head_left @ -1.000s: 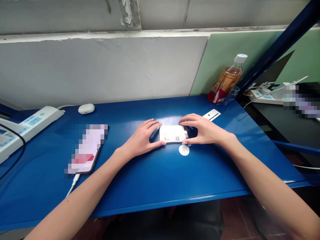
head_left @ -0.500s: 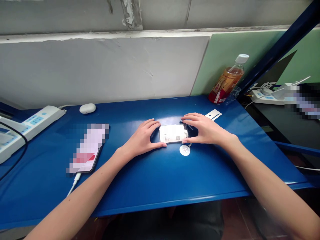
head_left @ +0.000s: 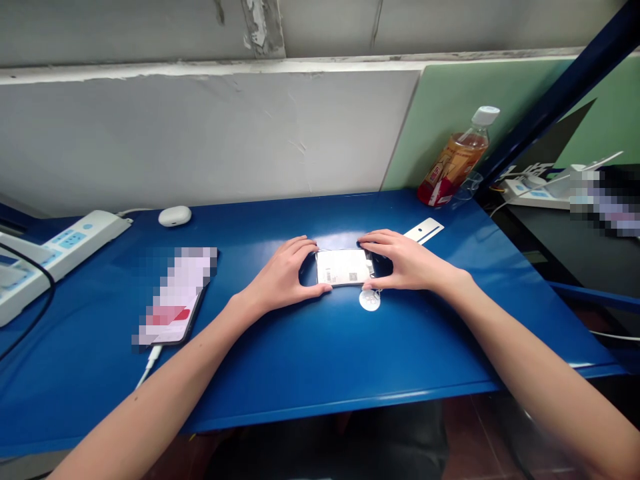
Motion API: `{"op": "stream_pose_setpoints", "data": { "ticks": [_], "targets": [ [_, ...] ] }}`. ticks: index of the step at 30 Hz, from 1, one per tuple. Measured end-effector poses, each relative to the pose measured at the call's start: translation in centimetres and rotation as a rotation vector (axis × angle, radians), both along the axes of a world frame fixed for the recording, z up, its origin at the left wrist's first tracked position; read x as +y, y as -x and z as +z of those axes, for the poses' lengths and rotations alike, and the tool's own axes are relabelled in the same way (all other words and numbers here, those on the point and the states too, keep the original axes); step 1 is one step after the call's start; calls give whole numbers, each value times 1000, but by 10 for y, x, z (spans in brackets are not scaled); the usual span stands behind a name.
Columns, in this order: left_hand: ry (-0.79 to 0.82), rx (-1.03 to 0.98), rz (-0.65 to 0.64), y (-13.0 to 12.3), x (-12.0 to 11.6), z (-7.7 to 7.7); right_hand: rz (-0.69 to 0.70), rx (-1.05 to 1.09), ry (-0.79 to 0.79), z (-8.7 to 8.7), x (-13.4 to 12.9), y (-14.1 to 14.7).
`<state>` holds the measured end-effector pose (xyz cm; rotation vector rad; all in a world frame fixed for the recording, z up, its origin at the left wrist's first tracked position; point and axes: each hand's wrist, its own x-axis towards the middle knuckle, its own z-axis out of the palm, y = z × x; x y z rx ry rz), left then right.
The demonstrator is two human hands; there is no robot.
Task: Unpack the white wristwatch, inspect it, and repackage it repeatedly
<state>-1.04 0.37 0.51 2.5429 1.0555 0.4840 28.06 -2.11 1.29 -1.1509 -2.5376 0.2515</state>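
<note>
In the middle of the blue table (head_left: 320,353) lies a small flat phone-like thing (head_left: 340,267) in a clear-edged case. Its white face carries a barcode and a square code. My left hand (head_left: 287,270) curves round its left end, thumb at the near corner and fingers at the far one. Round the right end, my right hand (head_left: 407,260) grips likewise, thumb near and fingers far. A white round tag (head_left: 370,301) on a short chain lies just below my right thumb. Behind my right hand is a white card (head_left: 425,230) with a dark stripe.
A phone (head_left: 187,293), its screen blurred out, lies at left with a white charging cable (head_left: 150,363). Beyond are a white earbud case (head_left: 175,215) and a power strip (head_left: 65,253). A drink bottle (head_left: 455,167) leans by the blue post (head_left: 555,93) at back right.
My right hand and the phone-like thing have shifted very slightly left. Both hands keep their hold at its ends; the round tag stays on the table.
</note>
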Motion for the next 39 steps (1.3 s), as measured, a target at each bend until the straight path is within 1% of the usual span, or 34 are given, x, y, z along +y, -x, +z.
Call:
{"op": "stream_pose_setpoints", "data": {
  "ticks": [4, 9, 26, 34, 39],
  "targets": [
    [-24, 20, 7, 0, -1, 2, 6, 13, -1, -2, 0, 1],
    [-52, 40, -13, 0, 0, 0, 1, -9, -1, -1, 0, 1],
    [-12, 50, -9, 0, -1, 0, -2, -11, 15, 0, -1, 1],
    [-14, 36, -13, 0, 0, 0, -7, -30, 22, 5, -3, 0],
    [-14, 65, -8, 0, -1, 0, 1, -46, 25, 5, -2, 0]
  ]
}}
